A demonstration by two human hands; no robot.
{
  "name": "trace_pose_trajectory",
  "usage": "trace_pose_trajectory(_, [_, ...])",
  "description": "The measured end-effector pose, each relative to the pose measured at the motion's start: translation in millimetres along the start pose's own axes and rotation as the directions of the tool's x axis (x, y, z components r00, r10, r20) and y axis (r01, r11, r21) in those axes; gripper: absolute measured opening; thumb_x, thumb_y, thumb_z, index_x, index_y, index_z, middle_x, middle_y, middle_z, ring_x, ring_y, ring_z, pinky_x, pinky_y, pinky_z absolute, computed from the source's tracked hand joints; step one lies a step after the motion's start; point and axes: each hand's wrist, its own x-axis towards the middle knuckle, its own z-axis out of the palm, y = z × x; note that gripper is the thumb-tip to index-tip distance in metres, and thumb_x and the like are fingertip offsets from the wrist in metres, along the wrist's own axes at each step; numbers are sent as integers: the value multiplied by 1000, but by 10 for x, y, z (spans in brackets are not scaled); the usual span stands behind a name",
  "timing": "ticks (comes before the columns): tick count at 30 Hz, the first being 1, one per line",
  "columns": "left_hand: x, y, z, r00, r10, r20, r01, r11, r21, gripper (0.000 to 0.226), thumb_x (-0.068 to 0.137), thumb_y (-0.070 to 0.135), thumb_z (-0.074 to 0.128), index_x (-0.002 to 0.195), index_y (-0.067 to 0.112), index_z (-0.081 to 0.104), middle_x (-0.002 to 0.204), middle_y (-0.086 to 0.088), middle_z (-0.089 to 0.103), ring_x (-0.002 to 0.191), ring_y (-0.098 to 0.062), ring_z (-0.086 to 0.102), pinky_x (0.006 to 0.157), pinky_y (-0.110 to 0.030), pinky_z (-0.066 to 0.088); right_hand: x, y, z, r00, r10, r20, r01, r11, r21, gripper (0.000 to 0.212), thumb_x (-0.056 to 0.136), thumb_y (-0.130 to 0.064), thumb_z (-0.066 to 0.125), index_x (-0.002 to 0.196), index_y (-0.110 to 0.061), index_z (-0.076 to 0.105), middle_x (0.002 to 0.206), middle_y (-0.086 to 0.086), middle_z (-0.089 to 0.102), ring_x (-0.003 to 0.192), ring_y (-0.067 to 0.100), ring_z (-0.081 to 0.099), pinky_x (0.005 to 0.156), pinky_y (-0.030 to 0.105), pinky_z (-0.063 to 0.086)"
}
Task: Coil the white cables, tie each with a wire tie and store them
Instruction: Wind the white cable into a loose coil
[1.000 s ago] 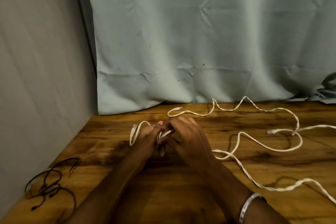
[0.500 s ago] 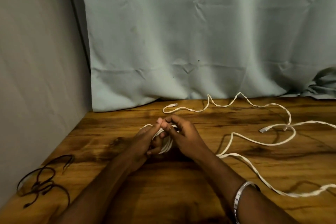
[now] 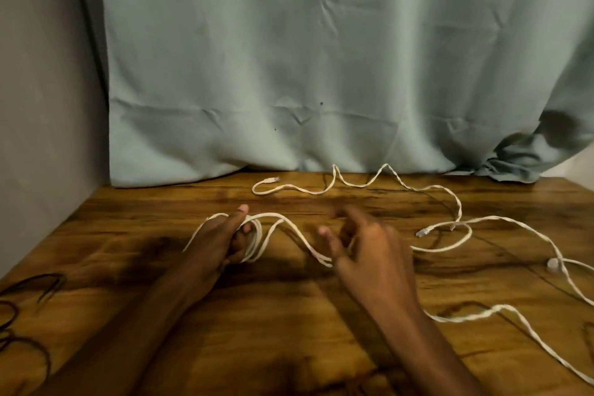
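Note:
My left hand (image 3: 221,241) is closed around a small coil of white cable (image 3: 255,239) held just above the wooden table (image 3: 257,331). From the coil the cable arches to the right and runs under my right hand (image 3: 366,251). That hand is blurred, its fingers spread apart, with no pinch on the cable to be seen. Beyond it the loose cable (image 3: 450,246) loops across the right side of the table. A plug end (image 3: 424,231) lies there. Another white cable (image 3: 353,185) snakes along the back, its plug (image 3: 268,181) pointing left.
Thin black wires (image 3: 22,315) lie tangled at the table's front left corner. A grey-green curtain (image 3: 289,74) hangs along the back edge, and a plain wall (image 3: 38,106) closes off the left side. More white cable (image 3: 530,325) trails off the right front.
My right hand has left the coil and moved right along the cable, its fingers spreading. My left hand keeps hold of the coil. The view has shifted slightly.

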Motion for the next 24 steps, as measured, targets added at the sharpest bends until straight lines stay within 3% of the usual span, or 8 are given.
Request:
trace_pose_trajectory(4, [-4, 22, 38, 1000, 6, -11, -6, 999, 36, 43, 101, 43, 47, 71, 13, 52, 50, 3, 26, 42, -11, 21, 41, -21, 17, -177, 378, -276, 974, 199, -109, -212, 969, -125, 39, 94, -49, 64, 130, -36, 58, 76, -13, 66, 73, 19, 66, 58, 26, 37])
trace_pose_trajectory(7, [18, 26, 77, 999, 29, -41, -26, 997, 73, 43, 102, 41, 46, 71, 13, 51, 46, 4, 26, 38, -10, 22, 39, -20, 18, -284, 641, -435, 919, 371, 130, -325, 903, -281, 55, 82, -79, 56, 125, -44, 59, 100, -7, 74, 96, 20, 70, 70, 30, 48])
trace_pose_trajectory(9, [35, 26, 90, 998, 32, -48, -29, 998, 58, 42, 103, 41, 45, 71, 13, 51, 46, 4, 27, 37, -9, 23, 38, -19, 19, -345, 730, -436, 854, 449, 263, -326, 855, -403, 43, 81, -82, 53, 108, -49, 60, 110, -11, 73, 106, 18, 69, 82, 32, 54])
trace_pose_trajectory(12, [44, 34, 104, 998, 43, -42, -42, 998, 38, 42, 103, 42, 45, 72, 14, 50, 46, 4, 27, 36, -9, 24, 38, -19, 20, -322, 720, -292, 895, 375, 242, -260, 879, -399, 19, 92, -58, 56, 103, -46, 65, 103, -12, 74, 100, 15, 69, 80, 32, 53])
trace_pose_trajectory(16, [50, 52, 79, 996, 53, -71, -55, 998, -31, 44, 100, 49, 48, 69, 18, 53, 48, 4, 28, 39, -10, 24, 46, -22, 19, -139, 408, -8, 970, 162, 182, -103, 948, -300, 12, 96, -45, 59, 91, -39, 69, 72, -17, 62, 67, 0, 56, 63, 26, 43])
trace_pose_trajectory(18, [48, 84, 76, 985, 93, -145, -99, 995, -30, 43, 100, 47, 48, 70, 18, 55, 47, 5, 30, 40, -10, 25, 43, -19, 20, 60, 310, 208, 977, 86, 196, -31, 963, -267, 12, 96, -41, 61, 91, -33, 69, 80, -14, 63, 76, 3, 58, 68, 31, 48])
trace_pose_trajectory(20, [52, 130, 72, 955, 161, -251, -166, 986, -2, 42, 101, 43, 49, 70, 16, 55, 45, 7, 33, 37, -7, 28, 39, -16, 22, 315, 225, 456, 980, 35, 197, 15, 969, -246, 20, 96, -43, 61, 98, -27, 73, 92, -5, 70, 88, 19, 65, 77, 38, 54])
trace_pose_trajectory(24, [74, 194, -28, 860, 255, -443, -274, 961, 21, 44, 100, 43, 51, 67, 16, 56, 44, 7, 41, 36, -7, 35, 36, -13, 27, 705, -28, 797, 989, -49, 140, 63, 993, -101, 25, 93, -41, 64, 96, -19, 74, 97, 7, 74, 92, 30, 68, 76, 37, 54])
